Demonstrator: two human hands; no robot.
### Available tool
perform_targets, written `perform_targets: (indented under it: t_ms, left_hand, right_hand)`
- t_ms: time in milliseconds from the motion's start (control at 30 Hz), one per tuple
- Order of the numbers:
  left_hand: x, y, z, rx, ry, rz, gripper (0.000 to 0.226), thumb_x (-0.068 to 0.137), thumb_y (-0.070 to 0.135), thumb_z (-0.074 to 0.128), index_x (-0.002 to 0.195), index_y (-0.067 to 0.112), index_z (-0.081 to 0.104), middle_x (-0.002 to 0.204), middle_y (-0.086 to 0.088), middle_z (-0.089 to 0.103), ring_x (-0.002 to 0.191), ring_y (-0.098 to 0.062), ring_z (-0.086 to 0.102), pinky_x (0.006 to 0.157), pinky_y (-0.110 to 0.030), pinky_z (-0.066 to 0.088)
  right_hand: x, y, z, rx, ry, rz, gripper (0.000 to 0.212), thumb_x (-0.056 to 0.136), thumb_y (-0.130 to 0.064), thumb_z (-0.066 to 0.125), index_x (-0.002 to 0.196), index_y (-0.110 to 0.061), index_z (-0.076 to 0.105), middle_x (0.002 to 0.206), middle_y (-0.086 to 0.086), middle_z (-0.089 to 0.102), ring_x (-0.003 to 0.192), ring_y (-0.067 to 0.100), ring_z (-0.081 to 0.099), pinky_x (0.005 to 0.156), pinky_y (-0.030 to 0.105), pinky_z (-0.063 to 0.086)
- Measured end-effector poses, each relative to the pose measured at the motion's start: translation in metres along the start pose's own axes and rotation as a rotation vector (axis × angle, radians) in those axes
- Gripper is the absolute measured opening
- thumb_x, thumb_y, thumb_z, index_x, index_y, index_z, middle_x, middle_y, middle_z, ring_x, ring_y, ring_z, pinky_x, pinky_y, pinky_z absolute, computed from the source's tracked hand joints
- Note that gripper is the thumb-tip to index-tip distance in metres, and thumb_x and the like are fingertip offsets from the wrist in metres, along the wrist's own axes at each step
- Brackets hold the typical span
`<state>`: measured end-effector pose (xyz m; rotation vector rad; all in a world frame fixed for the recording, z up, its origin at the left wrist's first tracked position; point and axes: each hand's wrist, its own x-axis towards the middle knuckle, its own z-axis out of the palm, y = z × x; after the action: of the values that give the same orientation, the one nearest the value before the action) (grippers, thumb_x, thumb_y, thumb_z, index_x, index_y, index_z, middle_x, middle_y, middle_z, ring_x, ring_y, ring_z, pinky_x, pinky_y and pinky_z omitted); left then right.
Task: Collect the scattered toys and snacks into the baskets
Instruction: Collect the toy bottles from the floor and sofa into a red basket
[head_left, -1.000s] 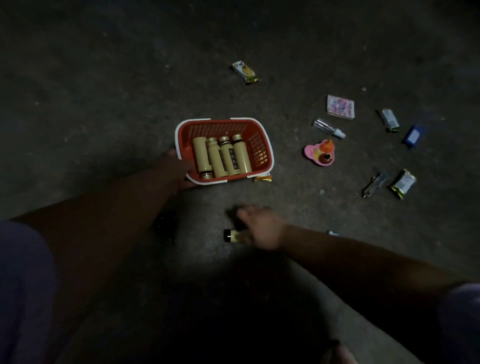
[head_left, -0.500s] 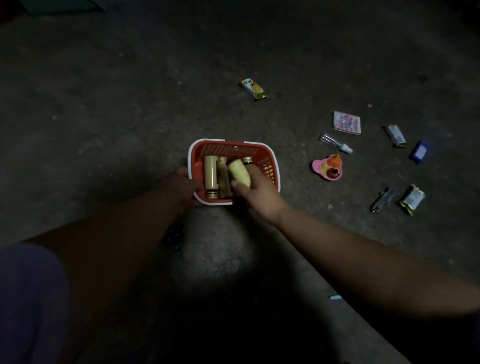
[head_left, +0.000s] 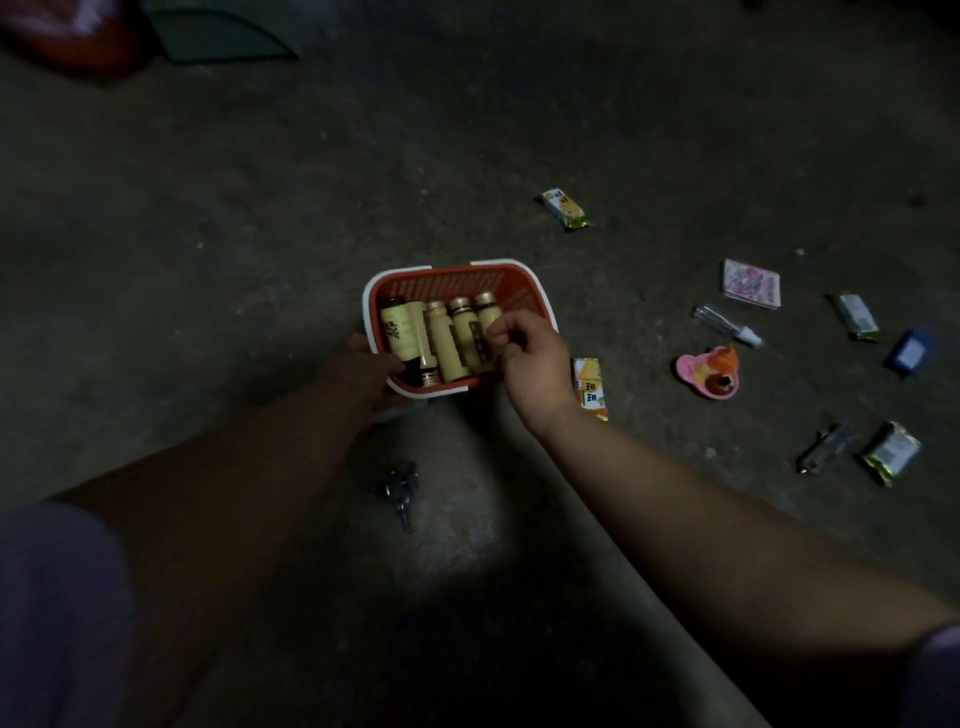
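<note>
Head view: at frame centre the left hand (head_left: 363, 364) grips the red basket (head_left: 467, 280) by its near-left rim. The right hand (head_left: 530, 358) hovers curled over the bottles (head_left: 447, 338) inside, and whether it pinches 1 cannot be told. Best to keep steadying the basket, then take the snack packet (head_left: 589, 387) just right of it.

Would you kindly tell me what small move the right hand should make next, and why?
Probably lift the right hand from the red plastic basket and reach for the orange snack packet lying beside it; the left hand holds the rim.
</note>
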<state>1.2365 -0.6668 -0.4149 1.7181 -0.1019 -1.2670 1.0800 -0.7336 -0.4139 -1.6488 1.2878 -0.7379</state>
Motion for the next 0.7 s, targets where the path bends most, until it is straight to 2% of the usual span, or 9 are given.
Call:
perform_targets:
  t_ms: [100,200,300,367,433,500,533,633,700]
  left_hand:
    - [0.004,0.01,-0.016,-0.118,0.109,0.041,0.042,0.089,-0.004,0.053,0.128,0.008,0.049,0.122,-0.016,0.058,0.094,-0.027,0.059,0.052,-0.034,0.05]
    - [0.004,0.019,-0.034,-0.252,0.204,0.083,0.045,0.088,-0.004,0.053,0.13,0.012,0.048,0.116,-0.011,0.058,0.088,-0.024,0.061,0.058,-0.034,0.053]
    - [0.009,0.022,-0.057,-0.334,0.282,0.103,0.049,0.085,-0.002,0.056,0.129,0.018,0.05,0.123,-0.007,0.058,0.101,-0.026,0.061,0.073,-0.04,0.057]
    - [0.01,0.021,-0.071,-0.326,0.31,0.097,0.05,0.085,-0.001,0.057,0.129,0.021,0.051,0.128,-0.007,0.058,0.107,-0.027,0.06,0.086,-0.043,0.055]
    - [0.009,0.021,-0.083,-0.329,0.309,0.078,0.052,0.087,-0.001,0.056,0.134,0.021,0.049,0.131,-0.006,0.056,0.112,-0.027,0.058,0.082,-0.04,0.055]
    - [0.01,0.018,-0.09,-0.32,0.291,0.05,0.054,0.088,-0.002,0.054,0.137,0.021,0.046,0.133,-0.005,0.054,0.117,-0.027,0.056,0.074,-0.035,0.055]
    - [0.009,0.015,-0.089,-0.299,0.278,0.041,0.054,0.089,-0.002,0.054,0.138,0.02,0.046,0.133,-0.005,0.053,0.118,-0.026,0.055,0.075,-0.035,0.054]
    - [0.013,0.012,-0.095,-0.195,0.295,0.024,0.052,0.088,0.004,0.057,0.138,0.017,0.046,0.131,-0.003,0.053,0.117,-0.027,0.055,0.091,-0.041,0.052]
    - [0.016,0.013,-0.093,-0.181,0.296,0.019,0.053,0.087,0.004,0.058,0.137,0.017,0.047,0.132,-0.004,0.054,0.116,-0.029,0.055,0.094,-0.047,0.051]
  right_hand:
    - [-0.006,-0.003,0.012,-0.079,-0.014,-0.064,0.022,0.078,0.007,0.052,0.076,-0.011,0.063,0.084,0.001,0.058,0.082,0.013,0.053,0.073,0.015,0.041]
    - [-0.008,0.008,0.038,-0.318,-0.222,-0.134,0.015,0.081,0.004,0.054,0.085,-0.002,0.067,0.09,0.013,0.062,0.088,0.025,0.057,0.08,0.029,0.043]
    - [-0.009,0.025,0.068,-0.574,-0.572,-0.125,0.027,0.085,-0.01,0.059,0.111,-0.007,0.067,0.122,0.02,0.057,0.116,0.034,0.049,0.097,0.033,0.039]
    - [-0.012,0.027,0.08,-0.749,-0.673,-0.099,0.041,0.09,-0.029,0.056,0.131,-0.024,0.055,0.148,0.008,0.034,0.135,0.031,0.027,0.111,0.039,0.024]
    - [-0.012,0.025,0.093,-0.864,-0.71,-0.118,0.055,0.093,-0.037,0.048,0.145,-0.03,0.033,0.158,0.0,0.016,0.145,0.028,0.008,0.115,0.046,0.008]
    - [-0.01,0.022,0.102,-0.909,-0.734,-0.075,0.062,0.094,-0.038,0.046,0.15,-0.029,0.021,0.16,0.0,0.009,0.147,0.03,0.0,0.117,0.051,-0.002]
    - [-0.011,0.02,0.101,-0.973,-0.768,-0.066,0.063,0.095,-0.037,0.045,0.151,-0.028,0.019,0.16,0.002,0.009,0.147,0.031,-0.001,0.118,0.052,-0.004]
    - [-0.012,0.019,0.111,-1.041,-0.76,-0.025,0.062,0.096,-0.035,0.044,0.151,-0.026,0.019,0.158,0.007,0.016,0.145,0.031,0.008,0.117,0.051,-0.004]
    - [-0.008,0.03,0.108,-0.977,-0.711,0.084,0.06,0.094,-0.032,0.044,0.15,-0.026,0.021,0.154,0.01,0.025,0.142,0.03,0.021,0.117,0.049,0.006]
